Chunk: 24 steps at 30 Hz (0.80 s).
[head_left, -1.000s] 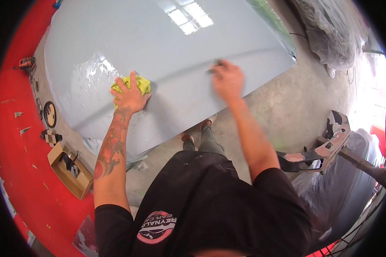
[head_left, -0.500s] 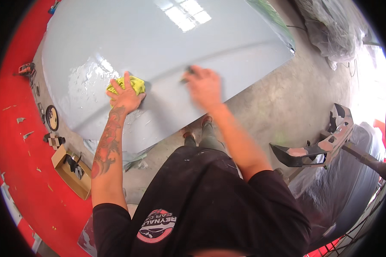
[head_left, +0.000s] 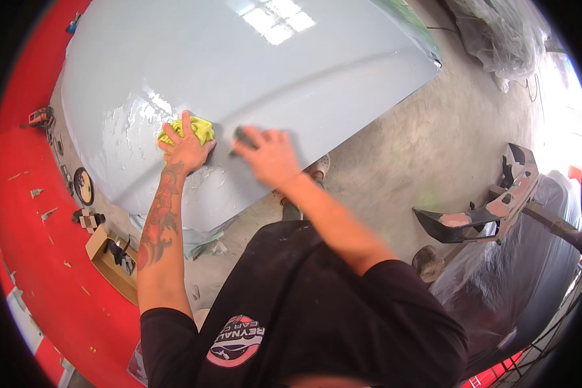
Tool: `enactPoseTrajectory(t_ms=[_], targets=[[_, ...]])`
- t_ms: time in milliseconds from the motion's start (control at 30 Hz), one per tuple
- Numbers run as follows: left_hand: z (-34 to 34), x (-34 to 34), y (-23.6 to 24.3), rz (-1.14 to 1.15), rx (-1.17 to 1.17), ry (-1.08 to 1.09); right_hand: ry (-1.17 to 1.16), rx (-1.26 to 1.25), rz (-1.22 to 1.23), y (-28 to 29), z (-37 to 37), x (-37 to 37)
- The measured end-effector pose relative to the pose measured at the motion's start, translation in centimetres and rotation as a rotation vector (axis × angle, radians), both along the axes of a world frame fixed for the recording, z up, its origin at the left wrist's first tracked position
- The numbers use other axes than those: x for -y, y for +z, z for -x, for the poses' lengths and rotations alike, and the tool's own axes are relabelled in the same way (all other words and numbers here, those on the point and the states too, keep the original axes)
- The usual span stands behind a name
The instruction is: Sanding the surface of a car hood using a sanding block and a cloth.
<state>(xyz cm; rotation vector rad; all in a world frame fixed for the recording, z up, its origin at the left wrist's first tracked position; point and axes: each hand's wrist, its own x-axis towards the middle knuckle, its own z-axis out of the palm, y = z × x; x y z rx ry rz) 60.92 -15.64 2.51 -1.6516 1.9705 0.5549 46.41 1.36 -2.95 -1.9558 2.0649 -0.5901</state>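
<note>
A large, glossy grey car hood point(head_left: 174, 52) spreads out before me, wet with water streaks on its left part. My left hand point(head_left: 186, 154) presses a crumpled yellow-green cloth point(head_left: 204, 130) onto the panel, fingers spread over it. To the right of the cloth, my right hand point(head_left: 271, 157) grips a small dark block, perhaps a sanding block point(head_left: 243, 137), against the surface. Slight motion blur softens this hand, and its fingers hide part of the block.
At the right, a partly pink-patched bumper point(head_left: 491, 210) rests on a stand near a plastic-covered object point(head_left: 504, 278). More clear plastic sheeting point(head_left: 504, 39) hangs at upper right. An open cardboard box point(head_left: 107, 262), a round tin point(head_left: 83, 185) and a red power tool point(head_left: 41, 117) lie at left.
My right hand has swept left and toward me across the panel with the dark block, closer to the cloth. My left hand stays nearly in place on the cloth.
</note>
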Motion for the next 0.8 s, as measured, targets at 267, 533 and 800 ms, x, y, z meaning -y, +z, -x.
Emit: enactPoseTrajectory(t_ms=[267,533,800], targets=[[0.5,-0.1,0.4,0.003,0.012,0.015,-0.83,-0.368,0.067,-2.6,15.9,-1.3],[0.0,0.2,0.0,-0.008,-0.001,-0.005,0.029,0.007,0.028,-0.8,-1.8,-0.8],[0.3,0.4,0.2,-0.026,-0.005,0.014,-0.991,-0.379,0.083,-2.6,18.0,-3.0]])
